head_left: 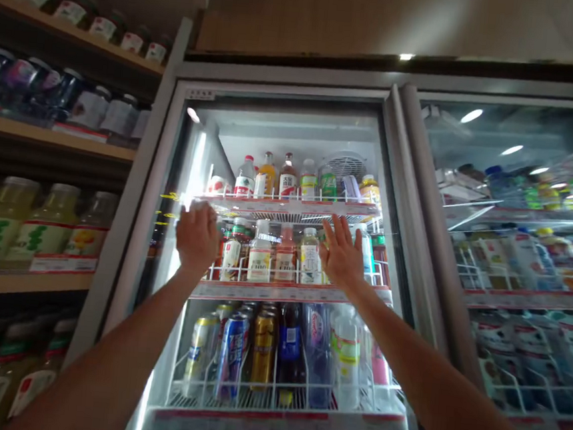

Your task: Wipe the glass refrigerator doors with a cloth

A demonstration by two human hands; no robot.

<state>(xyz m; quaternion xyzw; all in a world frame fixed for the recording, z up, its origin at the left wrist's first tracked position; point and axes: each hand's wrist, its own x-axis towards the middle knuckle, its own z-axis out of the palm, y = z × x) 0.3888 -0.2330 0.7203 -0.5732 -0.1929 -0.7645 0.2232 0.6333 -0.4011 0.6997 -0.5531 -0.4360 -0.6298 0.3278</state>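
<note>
My left hand [197, 237] is raised at the left side of the glass door [294, 125] of a lit drinks fridge. Its fingers are bent and close together, and a pale blur at their tips hides whatever they may hold. Further right, my right hand [344, 252] has its fingers spread, palm toward the glass, holding nothing. Whether either palm touches the pane I cannot tell. Behind the glass, between my hands, stand a white-labelled bottle [261, 251], a pinkish bottle [286, 254] and a pale bottle [309, 256]. Yellow marks [168, 196] show left of my left hand.
Inside, the upper wire shelf [287, 206] holds bottles; lower down are cans [263, 350] and more bottles. A vertical door frame [417, 240] separates this door from a second fridge [528, 263] at right. Wooden shelves [57, 135] with jars and bottles stand close on the left.
</note>
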